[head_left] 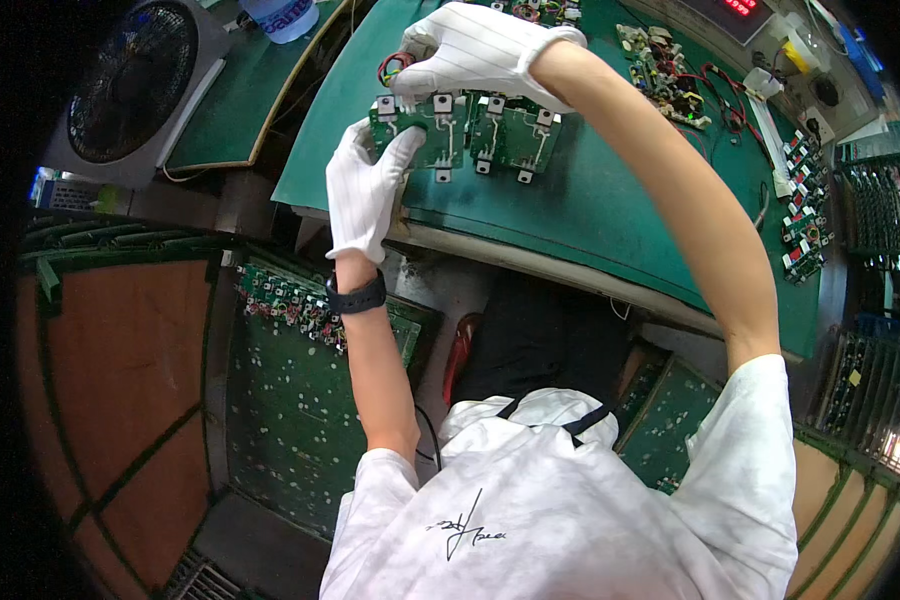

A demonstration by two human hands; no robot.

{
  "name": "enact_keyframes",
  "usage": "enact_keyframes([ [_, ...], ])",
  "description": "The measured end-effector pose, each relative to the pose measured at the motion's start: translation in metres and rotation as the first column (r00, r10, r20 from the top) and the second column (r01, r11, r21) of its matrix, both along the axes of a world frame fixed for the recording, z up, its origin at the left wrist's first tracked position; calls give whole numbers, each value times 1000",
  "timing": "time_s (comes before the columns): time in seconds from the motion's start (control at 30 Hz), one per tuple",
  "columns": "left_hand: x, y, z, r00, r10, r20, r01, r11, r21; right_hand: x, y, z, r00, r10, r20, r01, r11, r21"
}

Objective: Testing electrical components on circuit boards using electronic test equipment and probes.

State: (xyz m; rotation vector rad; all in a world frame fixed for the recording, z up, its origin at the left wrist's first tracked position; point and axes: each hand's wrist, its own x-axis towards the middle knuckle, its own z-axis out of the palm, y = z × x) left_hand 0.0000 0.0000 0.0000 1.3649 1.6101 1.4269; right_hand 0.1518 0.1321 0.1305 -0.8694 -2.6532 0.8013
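A green circuit board (500, 135) with white square parts along its edges is held above the green bench mat (610, 215). My left hand (365, 185), in a white glove, grips the board's left end with the thumb on its face. My right hand (475, 55), also gloved, closes over the board's top left corner, beside a bundle of red and black wires (392, 66). A black watch (358, 297) is on my left wrist.
A grey fan (130, 85) stands at the far left. Stacked green boards (300, 390) lie below the bench on my left, more racks of boards (885, 225) at the right. Another populated board (660, 70) with red wires lies at the back of the mat.
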Motion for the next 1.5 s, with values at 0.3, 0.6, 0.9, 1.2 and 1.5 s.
enact_keyframes([
  [0.3,-17,10,-24,835,170,-523,-122,985,125,-9,6,-29,971,-103,214,88,993,77],
  [0.6,5,20,-25,759,156,-632,-122,988,97,4,15,-24,978,-68,196,60,997,46],
  [0.9,-8,15,-27,853,30,-522,106,968,229,88,4,11,948,-298,-115,312,940,134],
  [1.2,5,8,-33,886,118,-448,-57,988,146,105,-6,-28,924,-363,-121,380,905,190],
  [1.5,2,10,-39,884,142,-446,-34,970,243,85,-16,-21,892,-417,-174,445,877,182],
])
